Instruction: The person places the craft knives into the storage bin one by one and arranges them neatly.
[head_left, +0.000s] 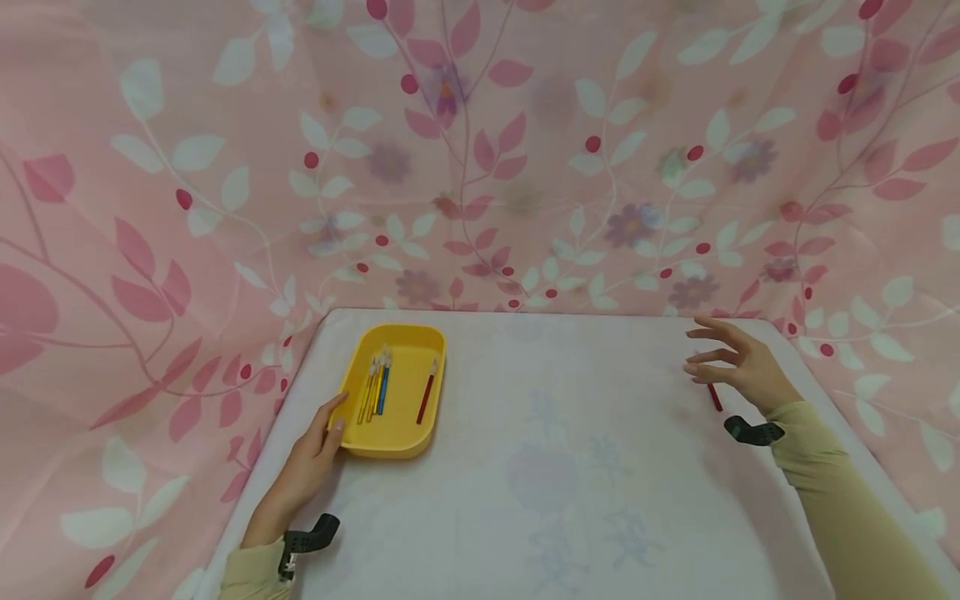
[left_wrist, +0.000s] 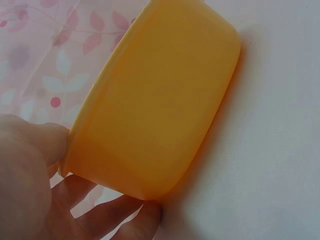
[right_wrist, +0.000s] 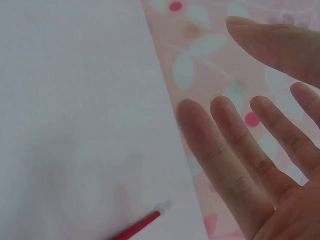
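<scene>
My left hand [head_left: 307,462] grips the near left corner of a yellow plastic tray [head_left: 397,452], thumb at the rim and fingers along the outside wall. In the left wrist view the tray's side wall [left_wrist: 160,100] fills the middle. Inside lie several slim yellow paintbrushes [head_left: 365,400], a blue paintbrush [head_left: 384,392] and, apart from them on the right, a red paintbrush [head_left: 425,400]. My right hand [head_left: 738,362] hovers with spread fingers over another red paintbrush [head_left: 715,398] on the table; the hand partly hides it in the head view. The right wrist view shows this brush's pale tip.
A white cloth [head_left: 480,500] with faint bluish marks covers the table. Pink floral fabric [head_left: 480,167] hangs behind it and down both sides. A dark wrist camera [head_left: 753,431] sits on the right wrist, another on the left.
</scene>
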